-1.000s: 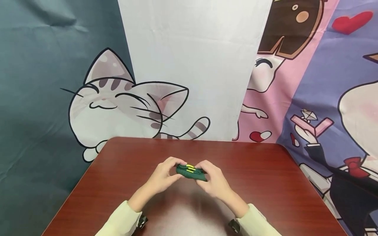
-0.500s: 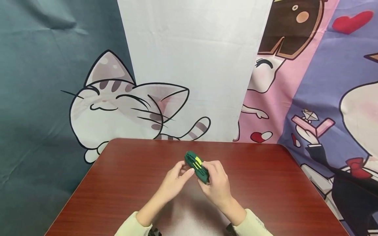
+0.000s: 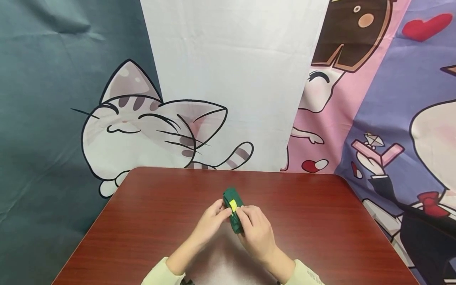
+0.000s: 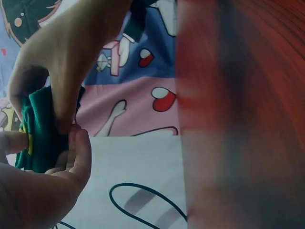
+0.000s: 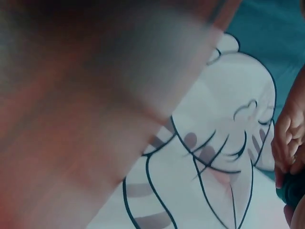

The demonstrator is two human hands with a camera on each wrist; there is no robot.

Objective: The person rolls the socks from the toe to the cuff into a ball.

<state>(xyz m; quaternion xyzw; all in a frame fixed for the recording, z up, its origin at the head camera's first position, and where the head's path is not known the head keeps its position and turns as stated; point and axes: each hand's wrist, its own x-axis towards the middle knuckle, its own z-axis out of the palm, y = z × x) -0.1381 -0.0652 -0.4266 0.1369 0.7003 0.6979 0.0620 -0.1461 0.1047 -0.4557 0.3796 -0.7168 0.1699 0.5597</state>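
A thick, dark green folded cloth (image 3: 232, 194) with a bright yellow patch is held above the table in the head view. My left hand (image 3: 209, 222) grips its left side, thumb by the yellow part and fingers behind. On the right side my right hand (image 3: 258, 231) pinches it, its thumb and fingertips near the yellow patch. The left wrist view shows the layered green cloth (image 4: 45, 131) between both hands, with yellow at its edge. Only a bit of the green cloth (image 5: 287, 190) appears at the right border of the right wrist view.
Below the hands is a reddish-brown wooden table (image 3: 160, 206) with rounded far corners. Behind it hangs a printed backdrop (image 3: 228, 71) with a cartoon cat and cartoon people. Pale sleeves (image 3: 164, 273) cover both forearms.
The green cloth has turned from lying crosswise to standing nearly lengthwise, one end pointing away. Both hands have shifted with it, the right hand moving nearer and its fingers closing in on the yellow patch.
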